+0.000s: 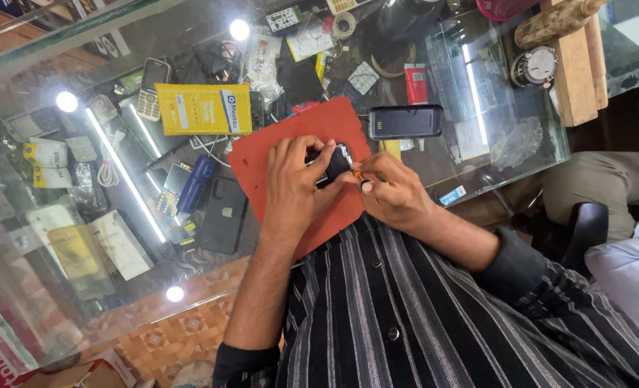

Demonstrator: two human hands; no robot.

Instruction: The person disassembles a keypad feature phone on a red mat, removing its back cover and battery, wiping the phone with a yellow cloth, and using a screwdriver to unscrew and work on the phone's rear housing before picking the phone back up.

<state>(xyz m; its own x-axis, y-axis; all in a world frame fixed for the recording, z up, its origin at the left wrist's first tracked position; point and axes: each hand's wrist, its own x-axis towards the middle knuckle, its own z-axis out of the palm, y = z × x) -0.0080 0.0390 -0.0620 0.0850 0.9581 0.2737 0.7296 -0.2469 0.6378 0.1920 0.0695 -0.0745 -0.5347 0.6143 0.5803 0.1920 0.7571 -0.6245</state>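
My left hand grips a small black phone and holds it over a red mat on a glass counter. My right hand is closed on a thin tool with an orange tip, and the tip meets the phone's lower right edge. Most of the phone is hidden by my fingers. A black phone back cover lies just beyond the mat on the right.
The glass counter carries a yellow packet, a keypad phone, a tape roll and a wooden block at the far right. A black smartphone lies left of the mat. A person's leg sits on the right.
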